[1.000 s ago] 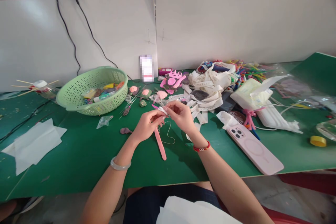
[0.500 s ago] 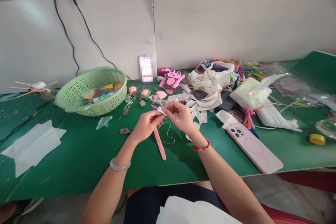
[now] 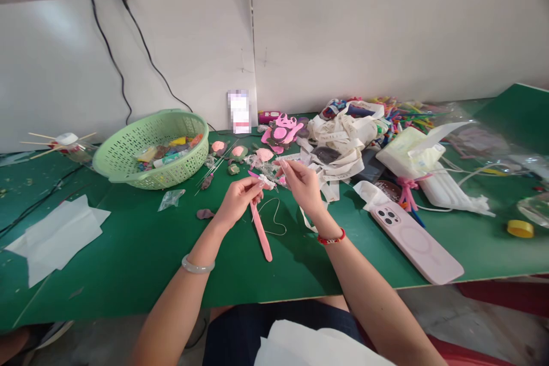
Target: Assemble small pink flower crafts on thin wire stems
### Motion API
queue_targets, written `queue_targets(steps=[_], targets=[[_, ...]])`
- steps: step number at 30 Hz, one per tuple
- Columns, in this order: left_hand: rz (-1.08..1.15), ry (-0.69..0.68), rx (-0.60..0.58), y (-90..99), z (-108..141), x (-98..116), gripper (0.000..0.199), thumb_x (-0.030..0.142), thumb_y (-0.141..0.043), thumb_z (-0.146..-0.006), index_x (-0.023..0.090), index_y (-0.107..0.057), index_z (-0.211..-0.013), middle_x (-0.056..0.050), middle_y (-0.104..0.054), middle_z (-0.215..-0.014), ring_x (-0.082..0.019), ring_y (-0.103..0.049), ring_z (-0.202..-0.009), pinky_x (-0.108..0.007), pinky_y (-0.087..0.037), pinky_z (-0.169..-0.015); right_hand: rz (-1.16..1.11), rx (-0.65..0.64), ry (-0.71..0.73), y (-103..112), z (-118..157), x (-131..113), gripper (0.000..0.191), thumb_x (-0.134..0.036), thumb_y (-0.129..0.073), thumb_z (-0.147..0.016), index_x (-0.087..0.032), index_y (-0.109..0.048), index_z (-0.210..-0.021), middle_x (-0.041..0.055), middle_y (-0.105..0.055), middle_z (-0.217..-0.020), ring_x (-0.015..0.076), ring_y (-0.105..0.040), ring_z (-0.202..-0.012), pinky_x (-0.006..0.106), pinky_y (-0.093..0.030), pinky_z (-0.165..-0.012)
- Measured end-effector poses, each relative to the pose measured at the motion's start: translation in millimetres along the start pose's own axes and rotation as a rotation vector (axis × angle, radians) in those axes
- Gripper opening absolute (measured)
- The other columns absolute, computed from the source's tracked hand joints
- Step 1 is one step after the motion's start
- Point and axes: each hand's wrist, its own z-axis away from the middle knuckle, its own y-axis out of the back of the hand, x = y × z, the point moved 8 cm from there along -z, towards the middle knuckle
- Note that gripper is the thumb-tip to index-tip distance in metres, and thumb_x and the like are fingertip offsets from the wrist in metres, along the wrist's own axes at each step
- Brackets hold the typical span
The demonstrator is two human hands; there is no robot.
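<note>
My left hand [image 3: 240,201] pinches a small white piece [image 3: 266,182] between thumb and fingertips over the green table. A long flat pink strip [image 3: 261,235] with a rounded end lies just below that hand; whether its upper end is also gripped is hidden. A thin pale thread [image 3: 279,223] curls on the table beside the strip. My right hand [image 3: 303,184] is raised to the right of the white piece, apart from it, with thumb and fingertips pressed together. Anything between those fingertips is too small to make out. A purple pointed tip [image 3: 252,173] shows behind the white piece.
A green basket [image 3: 105,151] of small colourful items stands at left, near pink-and-grey turtle shapes [image 3: 238,151]. Behind my right hand are piled cream ribbons [image 3: 338,136]. Further right are a tissue pack [image 3: 397,148] and a pink phone [image 3: 418,243]. White sheets [image 3: 60,237] lie left.
My right hand has drawn away from the white piece, up and to the right, with its fingertips pinched. My left hand stays on the white piece in nearly the same spot.
</note>
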Motion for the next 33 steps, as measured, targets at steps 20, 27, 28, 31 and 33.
queue_targets(steps=[20, 27, 28, 31, 33], targets=[[-0.176, -0.103, 0.030, 0.0, 1.6, 4.0, 0.029, 0.043, -0.063, -0.087, 0.014, -0.068, -0.086, -0.001, -0.058, -0.067, -0.012, -0.051, -0.060, -0.025, -0.043, -0.058, 0.329, -0.108, 0.224, -18.6, 8.1, -16.6, 0.047, -0.057, -0.053, -0.095, -0.017, -0.068, -0.077, 0.0038, -0.061, -0.071, 0.0110, -0.042, -0.057, 0.027, -0.036, -0.055], [-0.255, -0.093, -0.023, -6.4, 3.2, 2.0, 0.029, 0.043, -0.059, -0.091, 0.016, -0.064, -0.078, 0.000, -0.054, -0.066, -0.013, -0.049, -0.061, -0.026, -0.042, -0.058, 0.260, -0.128, 0.151, -20.8, 7.8, -11.3, 0.046, -0.059, -0.058, -0.091, -0.018, -0.068, -0.071, 0.0031, -0.060, -0.067, 0.0116, -0.043, -0.057, 0.028, -0.036, -0.056], [-0.262, -0.092, -0.023, -6.4, 3.2, 1.5, 0.029, 0.043, -0.058, -0.091, 0.016, -0.064, -0.079, 0.000, -0.054, -0.066, -0.013, -0.049, -0.060, -0.026, -0.042, -0.058, 0.265, -0.129, 0.160, -20.8, 7.8, -11.9, 0.046, -0.058, -0.058, -0.092, -0.018, -0.067, -0.070, 0.0031, -0.059, -0.067, 0.0120, -0.044, -0.058, 0.028, -0.036, -0.056], [-0.279, -0.108, -0.010, -5.5, 3.5, 0.9, 0.029, 0.043, -0.059, -0.091, 0.017, -0.065, -0.080, -0.001, -0.057, -0.069, -0.014, -0.051, -0.062, -0.026, -0.042, -0.059, 0.293, -0.139, 0.184, -21.4, 8.2, -12.1, 0.044, -0.055, -0.056, -0.094, -0.018, -0.065, -0.071, 0.0031, -0.056, -0.068, 0.0126, -0.046, -0.059, 0.028, -0.036, -0.056], [-0.287, -0.117, -0.007, -5.3, 3.8, 0.0, 0.029, 0.044, -0.060, -0.091, 0.017, -0.066, -0.081, -0.002, -0.059, -0.071, -0.015, -0.053, -0.063, -0.027, -0.043, -0.060, 0.308, -0.154, 0.190, -22.5, 8.5, -11.0, 0.041, -0.052, -0.055, -0.095, -0.018, -0.064, -0.072, 0.0029, -0.055, -0.069, 0.0126, -0.046, -0.059, 0.029, -0.036, -0.056]])
